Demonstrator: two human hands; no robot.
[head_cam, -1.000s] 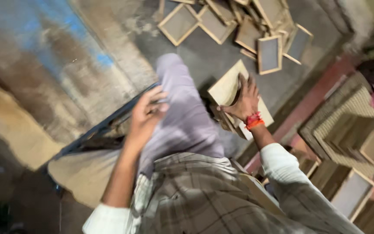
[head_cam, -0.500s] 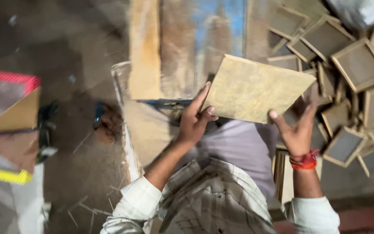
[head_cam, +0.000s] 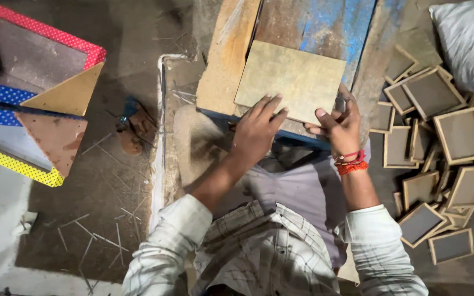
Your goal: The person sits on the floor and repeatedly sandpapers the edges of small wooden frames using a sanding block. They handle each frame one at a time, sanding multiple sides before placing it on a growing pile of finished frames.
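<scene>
Our left hand (head_cam: 256, 129) lies flat, fingers spread, pressing on the near edge of the board (head_cam: 292, 79); its grip is open and closes round nothing. Our right hand (head_cam: 340, 125), with red threads at the wrist, takes the board's near right corner, thumb on top and fingers curled at the edge, a light pinch more than a full grip.

Half a second ago we held this board up in the air between both hands; now it lies flat on the worn table (head_cam: 325, 27) with its scuffed blue paint, beside a pale plank (head_cam: 226, 55). We judge that the carrying is over and the hands are now squaring and steadying the board on the work surface.

Further out, to our right, a heap of small framed panels (head_cam: 440, 142) covers the floor, with a white sack (head_cam: 470, 38) above them. To our left stand coloured dotted-edge boards (head_cam: 39, 104), and thin splinters litter the floor (head_cam: 100, 230).
</scene>
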